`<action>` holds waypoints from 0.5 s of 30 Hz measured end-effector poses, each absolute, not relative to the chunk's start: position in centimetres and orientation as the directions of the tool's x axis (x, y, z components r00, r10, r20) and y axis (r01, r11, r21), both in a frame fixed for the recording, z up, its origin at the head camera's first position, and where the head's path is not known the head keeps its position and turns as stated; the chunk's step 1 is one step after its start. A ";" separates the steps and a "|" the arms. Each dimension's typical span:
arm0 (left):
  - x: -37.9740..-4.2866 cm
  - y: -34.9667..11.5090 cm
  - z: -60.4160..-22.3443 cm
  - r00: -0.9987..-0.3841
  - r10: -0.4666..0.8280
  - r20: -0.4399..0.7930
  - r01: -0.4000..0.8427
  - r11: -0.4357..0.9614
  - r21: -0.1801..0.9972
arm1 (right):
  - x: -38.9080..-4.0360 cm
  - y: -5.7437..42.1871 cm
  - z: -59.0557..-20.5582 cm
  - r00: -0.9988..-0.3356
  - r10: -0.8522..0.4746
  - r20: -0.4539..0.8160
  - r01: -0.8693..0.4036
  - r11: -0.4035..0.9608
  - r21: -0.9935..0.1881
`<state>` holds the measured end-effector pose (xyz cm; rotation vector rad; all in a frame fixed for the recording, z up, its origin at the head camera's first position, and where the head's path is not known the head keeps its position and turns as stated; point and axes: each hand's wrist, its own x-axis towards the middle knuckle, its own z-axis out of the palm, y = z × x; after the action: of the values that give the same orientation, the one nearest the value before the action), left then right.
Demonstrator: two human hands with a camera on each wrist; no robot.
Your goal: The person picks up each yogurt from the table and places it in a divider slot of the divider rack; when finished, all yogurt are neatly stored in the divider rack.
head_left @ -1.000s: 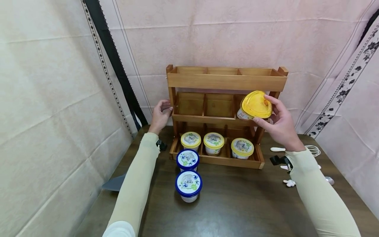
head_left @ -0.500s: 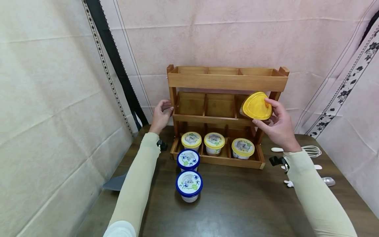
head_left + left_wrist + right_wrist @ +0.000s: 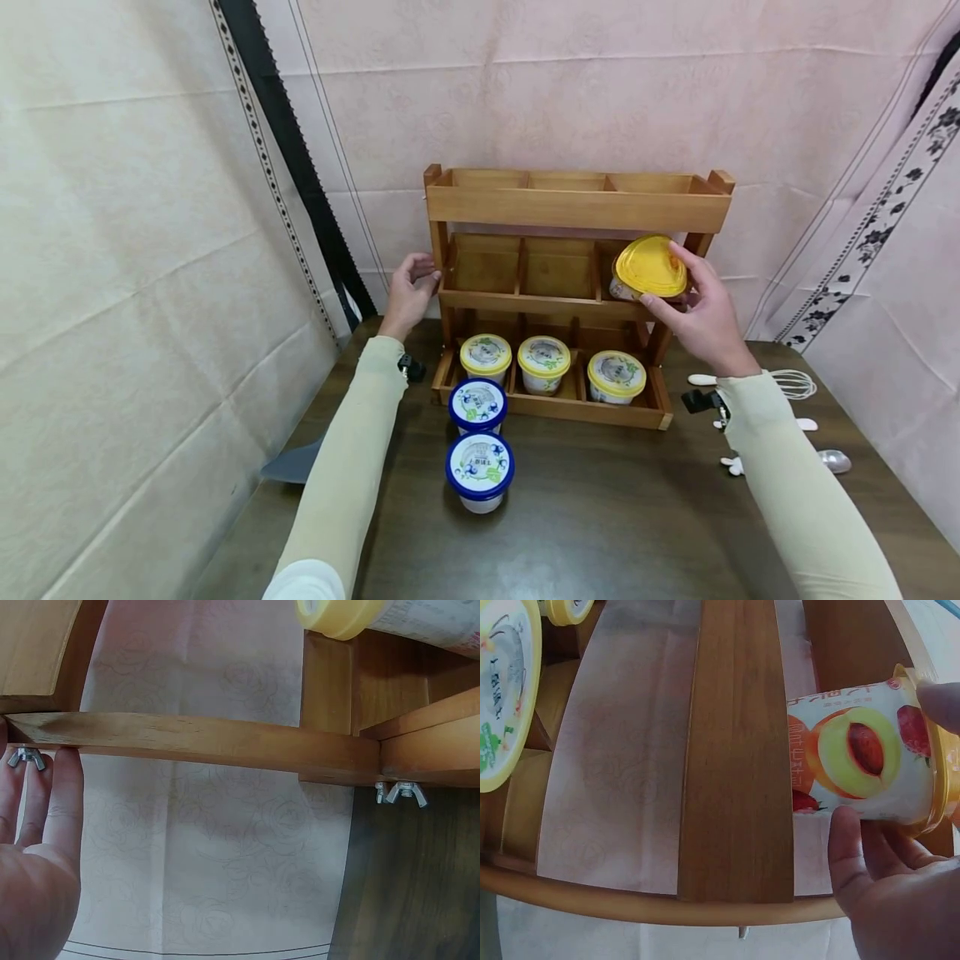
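My right hand [image 3: 705,317] grips a tub [image 3: 862,754] with a yellow lid [image 3: 651,267], thumb and fingers at the lid's rim. Its white side, printed with peach and strawberry, shows in the right wrist view. The tub sits tilted at the right compartment of the middle shelf [image 3: 517,298], lid facing up and forward. At the rack's left side, my left hand [image 3: 409,296] touches the wooden post [image 3: 195,739] with straight fingers [image 3: 66,795], close to a wing nut [image 3: 27,757]. The thumb is hidden in the left wrist view.
Three yellow-lidded tubs [image 3: 543,358] stand in the rack's bottom shelf [image 3: 592,410]. Two blue-lidded tubs [image 3: 480,467] stand in front of it. A whisk [image 3: 791,383] and a metal scoop [image 3: 834,461] lie at right, partly behind the right sleeve. A grey object [image 3: 291,463] lies far left.
The tub in my right hand first tipped its lid toward me, then tilted back, so its printed side shows again beneath the lid. My left hand has stayed at the post.
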<state>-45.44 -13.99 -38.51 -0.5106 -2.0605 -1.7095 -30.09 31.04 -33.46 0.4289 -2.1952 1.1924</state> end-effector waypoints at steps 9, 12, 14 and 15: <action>-45.5 -14.1 -38.6 -0.848 0.015 0.530 0.523 0.180 0.833 | -31.3 31.2 -33.4 -0.809 -0.014 0.587 -0.485 0.581 -0.654; -44.6 -13.8 -38.0 -0.855 0.010 0.519 0.511 0.191 0.838 | -31.3 31.3 -33.4 -0.814 -0.013 0.581 -0.490 0.554 -0.673; -43.9 -13.6 -37.5 -0.856 0.013 0.517 0.509 0.190 0.839 | -31.2 31.4 -33.4 -0.812 -0.009 0.584 -0.499 0.530 -0.686; -43.6 -13.5 -37.3 -0.856 0.015 0.516 0.509 0.191 0.839 | -31.2 31.4 -33.3 -0.809 -0.006 0.587 -0.505 0.518 -0.691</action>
<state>-43.64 -13.53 -37.25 -0.4916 -2.0795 -1.7067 -31.18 31.42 -33.34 0.4153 -2.2368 1.2582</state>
